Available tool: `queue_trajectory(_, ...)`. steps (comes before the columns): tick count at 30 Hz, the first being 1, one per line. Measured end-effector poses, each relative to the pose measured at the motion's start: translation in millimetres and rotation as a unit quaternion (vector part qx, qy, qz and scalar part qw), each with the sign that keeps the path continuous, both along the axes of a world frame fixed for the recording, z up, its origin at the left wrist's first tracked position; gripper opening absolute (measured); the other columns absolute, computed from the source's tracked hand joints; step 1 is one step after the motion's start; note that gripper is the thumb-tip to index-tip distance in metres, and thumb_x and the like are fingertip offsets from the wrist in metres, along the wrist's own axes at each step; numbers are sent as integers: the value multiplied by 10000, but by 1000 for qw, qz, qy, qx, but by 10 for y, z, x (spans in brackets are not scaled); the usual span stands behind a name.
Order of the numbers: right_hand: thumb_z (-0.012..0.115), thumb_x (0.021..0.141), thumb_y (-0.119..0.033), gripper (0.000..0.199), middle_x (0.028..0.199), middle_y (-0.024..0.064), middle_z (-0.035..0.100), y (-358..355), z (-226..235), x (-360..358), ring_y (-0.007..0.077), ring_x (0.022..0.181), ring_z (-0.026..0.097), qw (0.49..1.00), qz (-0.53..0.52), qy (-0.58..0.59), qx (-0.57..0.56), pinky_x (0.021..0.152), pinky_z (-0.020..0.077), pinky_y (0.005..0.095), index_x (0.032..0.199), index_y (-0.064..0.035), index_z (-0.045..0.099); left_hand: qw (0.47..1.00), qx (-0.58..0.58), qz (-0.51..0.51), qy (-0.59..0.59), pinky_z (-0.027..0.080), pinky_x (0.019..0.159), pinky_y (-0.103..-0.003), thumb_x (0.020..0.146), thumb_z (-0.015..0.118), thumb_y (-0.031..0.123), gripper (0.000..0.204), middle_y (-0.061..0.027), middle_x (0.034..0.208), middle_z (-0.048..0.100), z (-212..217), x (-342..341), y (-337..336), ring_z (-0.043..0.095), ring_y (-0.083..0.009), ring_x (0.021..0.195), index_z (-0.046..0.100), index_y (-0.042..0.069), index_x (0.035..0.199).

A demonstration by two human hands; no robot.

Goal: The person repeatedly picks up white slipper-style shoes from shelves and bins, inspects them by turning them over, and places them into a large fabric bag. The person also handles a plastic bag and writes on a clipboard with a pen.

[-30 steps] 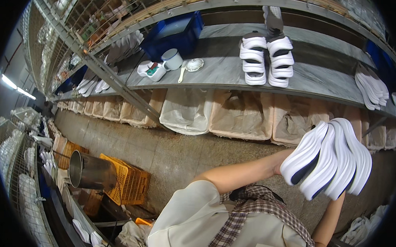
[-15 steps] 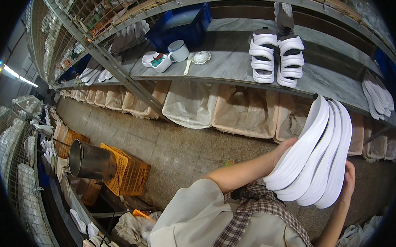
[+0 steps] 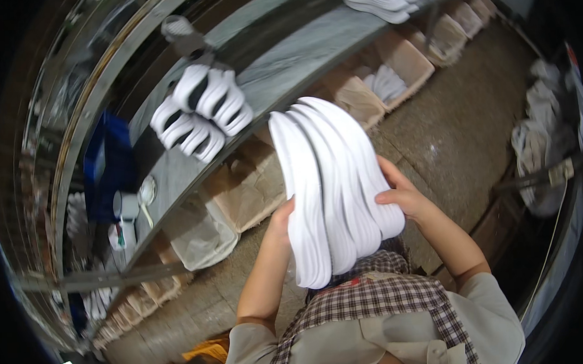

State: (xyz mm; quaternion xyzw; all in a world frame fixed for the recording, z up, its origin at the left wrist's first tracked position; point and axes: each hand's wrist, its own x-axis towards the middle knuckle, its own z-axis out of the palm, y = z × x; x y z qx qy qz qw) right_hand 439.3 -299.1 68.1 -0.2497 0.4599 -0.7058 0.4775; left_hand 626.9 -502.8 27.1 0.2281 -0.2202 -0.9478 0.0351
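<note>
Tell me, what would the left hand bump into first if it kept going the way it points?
Probably nothing new: the left hand already presses against the stack of white foam shoe soles. Beyond them lies the grey metal shelf, though depth is unclear.

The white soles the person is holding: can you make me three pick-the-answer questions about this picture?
1. Where are the soles?
A. between both hands
B. on the floor
C. in a box

2. What colour are they?
A. blue
B. white
C. orange

3. How is the right hand on them?
A. hanging free
B. flat on the shelf
C. fingers pressed on the stack's side

Answers: 1 A, the left hand and right hand clamp the stack from both sides. 2 B, every sole is white. 3 C, its fingers lie against the outer sole.
</note>
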Motion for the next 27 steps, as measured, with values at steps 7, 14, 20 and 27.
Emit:
queue_trajectory(7,707,699,-166,840,1316,157,433,46,-79,-6,262,1183,456,991,-18,-81,-106,985,395,378,1387,-34,244,997,36,-36,60,419,950,-471,845,566,321,589,-212,1192,510,12,-39,-123,498,-359,1107,376,2,1303)
queue_trajectory(14,518,816,-164,592,1176,189,539,231,-413,-14,268,978,612,913,-56,-341,-217,794,542,406,1355,-33,309,978,125,-84,146,395,965,-501,848,565,337,615,-219,1224,477,237,-230,30,455,-390,1140,342,21,1326)
queue_trajectory(20,494,820,-138,579,1240,215,475,21,-605,310,248,988,604,939,-73,-312,-128,846,514,329,1349,9,309,934,260,-147,195,375,977,-527,849,564,350,639,-225,1252,448,257,-396,123,418,-417,1168,313,38,1347)
queue_trajectory(27,431,853,-190,513,1152,153,568,161,-749,299,254,913,641,806,-7,-535,-254,793,551,384,1326,-11,347,946,224,-93,216,341,996,-477,853,554,375,628,-98,1285,458,585,-358,269,390,-301,1211,308,130,1377)
